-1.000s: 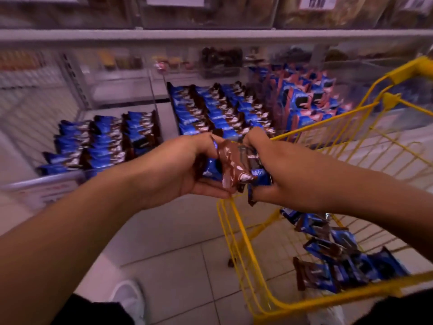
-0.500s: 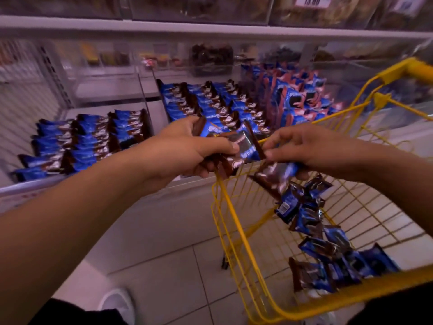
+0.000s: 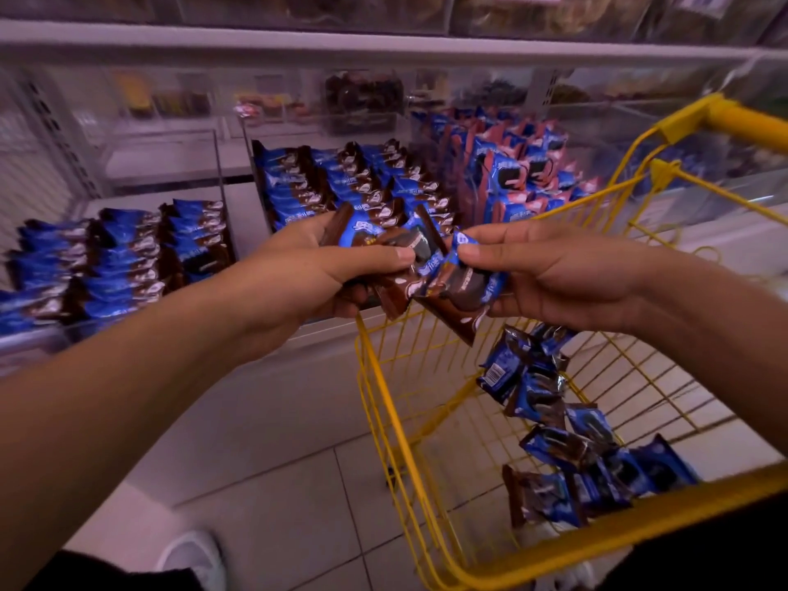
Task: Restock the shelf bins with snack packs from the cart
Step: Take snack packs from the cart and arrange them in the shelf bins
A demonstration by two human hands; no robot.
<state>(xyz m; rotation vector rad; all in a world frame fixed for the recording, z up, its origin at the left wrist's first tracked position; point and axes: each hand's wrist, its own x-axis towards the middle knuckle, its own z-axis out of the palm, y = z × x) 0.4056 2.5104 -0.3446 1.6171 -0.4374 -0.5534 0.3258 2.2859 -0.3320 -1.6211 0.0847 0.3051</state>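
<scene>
Two hands are sharing the snack packs [image 3: 409,266] over the cart [image 3: 426,462] rim: your left hand [image 3: 307,275] is clamping a stack, your right hand [image 3: 554,275] fingers are pinching one pack's end. The shelf bins [image 3: 341,185] are lying straight ahead, nearer your left.

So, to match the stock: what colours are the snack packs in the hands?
Blue and chocolate-brown foil snack packs, clearest in the head view.

Shelf [image 3: 383,44]: clear bins side by side, full of blue and brown snack packs [image 3: 341,181]
Floor [image 3: 277,484]: pale tiles; yellow cart [image 3: 383,420] stands on it
</scene>
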